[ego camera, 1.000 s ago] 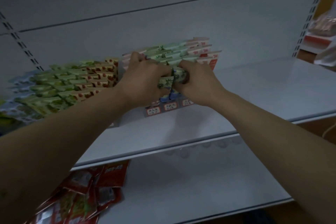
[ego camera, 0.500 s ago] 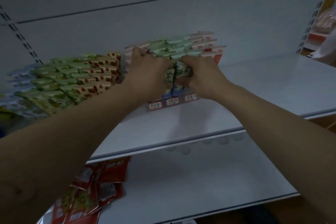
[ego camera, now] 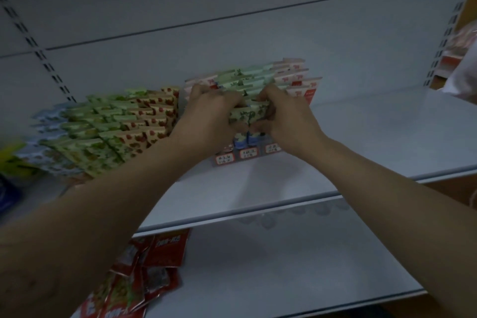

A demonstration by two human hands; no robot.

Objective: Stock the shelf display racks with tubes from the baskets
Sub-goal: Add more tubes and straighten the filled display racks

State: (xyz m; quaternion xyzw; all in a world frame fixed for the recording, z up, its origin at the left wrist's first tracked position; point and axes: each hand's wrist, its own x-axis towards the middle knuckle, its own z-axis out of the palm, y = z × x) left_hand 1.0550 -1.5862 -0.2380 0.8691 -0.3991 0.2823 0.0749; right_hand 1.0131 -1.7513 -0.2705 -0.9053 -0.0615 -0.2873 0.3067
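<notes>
View from a head-worn camera, looking down two bare forearms that reach into a dim white shop shelf (ego camera: 374, 142). The left hand (ego camera: 214, 113) and right hand (ego camera: 287, 117) meet at the middle of a stepped display rack (ego camera: 246, 154) whose front edge carries three small red-bordered price labels. Between them the hands hold a small bunch of green tubes (ego camera: 247, 112): each hand's fingers curl over one end of the bunch, and the right thumb tucks underneath. The bunch sits just above the rack's lower front rows, against the tubes already standing there.

The rack looks largely filled. Pale green tubes run up its centre, pink and red ones fill its right side, and a few blue ones (ego camera: 245, 141) show low at the front, below the hands. Just to the left, closely packed rows of green and strawberry-printed tubes (ego camera: 124, 126) stand full.

The step in hand appears to be seating this bunch in a front row. How much stock is left cannot be judged (the baskets are out of view). The shelf right of the rack holds no rack, and red packets (ego camera: 149, 266) lie on the lower shelf (ego camera: 284, 266)
</notes>
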